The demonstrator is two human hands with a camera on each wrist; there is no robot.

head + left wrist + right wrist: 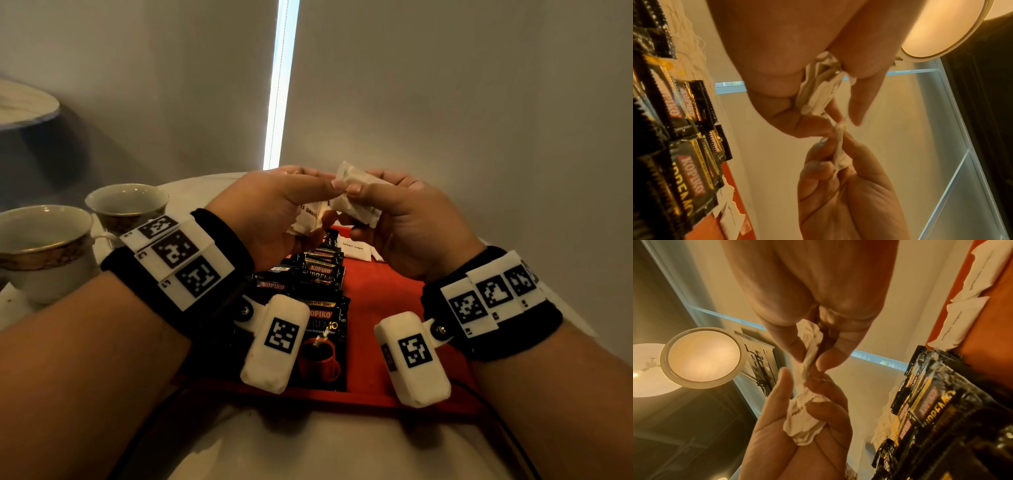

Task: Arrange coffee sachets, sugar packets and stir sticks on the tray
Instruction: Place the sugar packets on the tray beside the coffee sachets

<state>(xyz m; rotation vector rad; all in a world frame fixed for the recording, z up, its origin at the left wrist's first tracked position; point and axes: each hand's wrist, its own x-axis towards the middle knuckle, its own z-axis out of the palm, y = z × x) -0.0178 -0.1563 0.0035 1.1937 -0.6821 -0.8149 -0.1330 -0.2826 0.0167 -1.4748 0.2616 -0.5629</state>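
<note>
Coffee sachets (320, 284) and two sugar packets (354, 247) at 12 o'clock lie on the tray (383, 294); left hand (274, 212) and right hand (400, 219) each pinch further packets (359, 200); stir sticks unseen.

Coffee sachets (318, 277) on the tray (383, 291) — cups (44, 246) left of it.

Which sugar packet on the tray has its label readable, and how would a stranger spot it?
Start at the red tray. Past the row of black coffee sachets, at the far end, lies a flat white packet printed "brown sugar". Only its print reads clearly.
</note>
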